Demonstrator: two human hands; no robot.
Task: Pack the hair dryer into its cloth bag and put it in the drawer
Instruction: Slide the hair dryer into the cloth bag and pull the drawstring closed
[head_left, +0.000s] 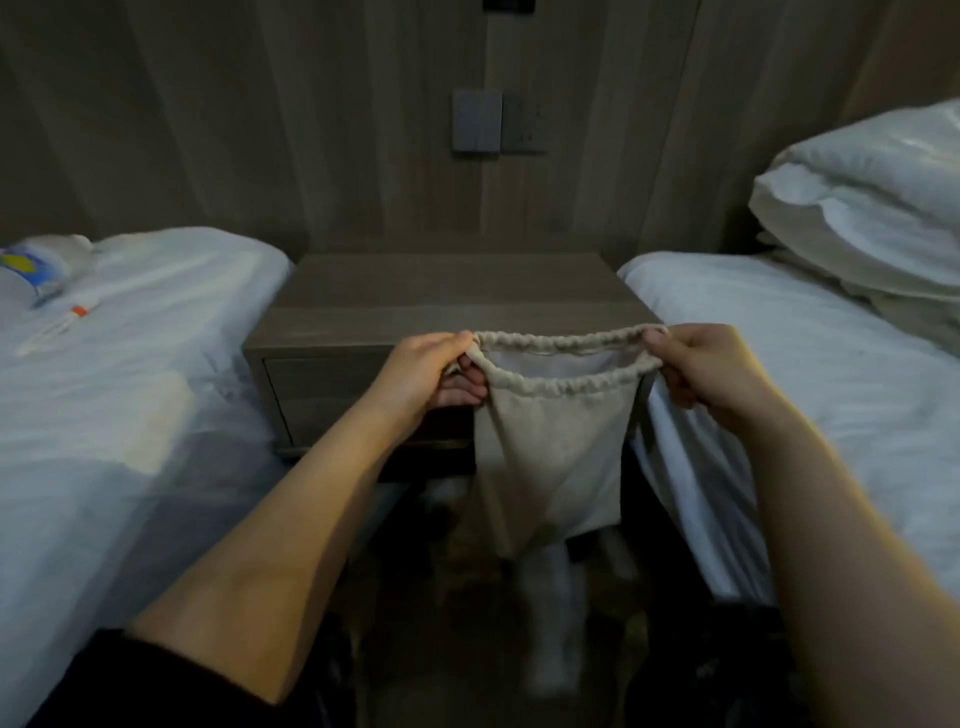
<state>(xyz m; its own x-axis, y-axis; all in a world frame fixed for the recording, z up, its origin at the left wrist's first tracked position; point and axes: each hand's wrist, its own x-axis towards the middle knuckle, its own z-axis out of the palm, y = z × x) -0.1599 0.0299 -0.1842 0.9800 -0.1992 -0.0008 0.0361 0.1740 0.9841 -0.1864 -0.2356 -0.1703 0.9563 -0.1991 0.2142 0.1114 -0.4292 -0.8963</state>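
The beige drawstring cloth bag (550, 467) hangs upright, its gathered mouth pulled wide open between the left hand (431, 374) and right hand (711, 369), in front of the wooden drawer (322, 384).

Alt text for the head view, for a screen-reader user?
The left hand and right hand pinch opposite sides of the drawstring rim of a beige cloth bag, holding its mouth open before a wooden nightstand. A left bed and a right bed, white-sheeted, flank it.

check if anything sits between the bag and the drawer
No object does. The left hand and right hand hold the bag open just in front of the nightstand. The drawer front looks closed, though, so it would need pulling out first.
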